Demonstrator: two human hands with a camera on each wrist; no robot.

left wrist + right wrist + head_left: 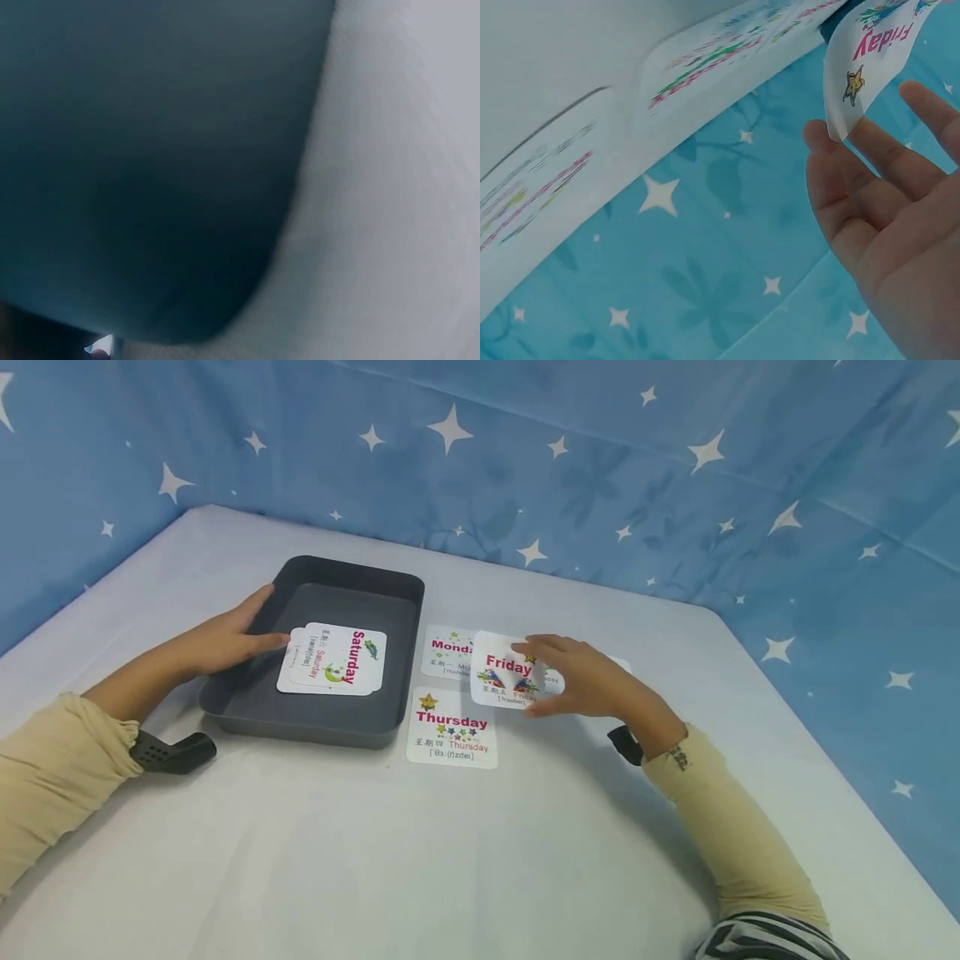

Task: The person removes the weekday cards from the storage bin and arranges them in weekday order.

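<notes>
Blue cloth printed with white four-pointed stars (525,485) hangs behind a table draped in white fabric (465,868). Above that fabric, the right hand (585,677) pinches the Friday flashcard (497,670) by its right-hand side, thumb and fingers closed to little more than the card's edge; the right wrist view shows it raised and slightly bowed. Under and just left of the grip lies the Monday flashcard (446,650), partly hidden by the held one, and nearer the person, below and left of the grip, the Thursday flashcard (452,737). Well left of the grip sits a dark gray rectangular tray (337,597) with the Saturday flashcard (360,664) turned sideways on top of at least one other card. Farthest left, the left hand (225,639) rests at the tray's rim, visible finger and thumb stretched apart, thumb tip beside those cards; whether its hidden fingers grasp the wall, I cannot tell.
</notes>
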